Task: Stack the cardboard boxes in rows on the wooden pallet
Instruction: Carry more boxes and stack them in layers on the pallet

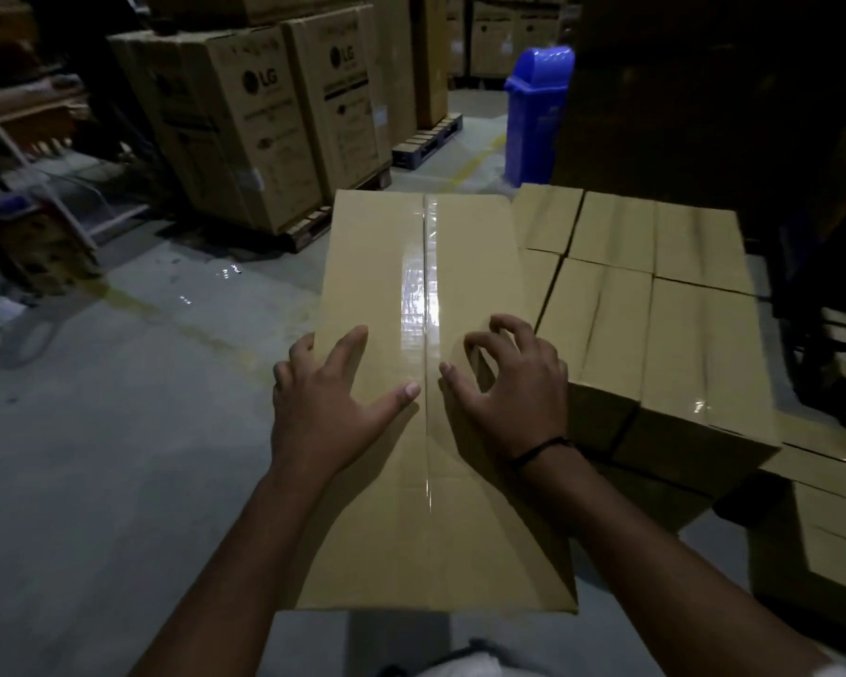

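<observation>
A long taped cardboard box [411, 266] lies in front of me, its top facing up and a shiny tape strip running down its middle. My left hand [328, 398] rests flat on the top, fingers spread, near the left edge. My right hand [509, 383] touches the top to the right of the tape with fingers curled and apart. Several similar boxes [655, 295] sit packed in rows directly to the right, lower than this box. The pallet under them is hidden.
Tall printed cartons [245, 119] stand on pallets at the back left. A blue bin [538, 114] stands at the back centre. More boxes [831, 530] sit at the lower right. Grey concrete floor [118, 408] spreads to the left; dark shelving at the far left.
</observation>
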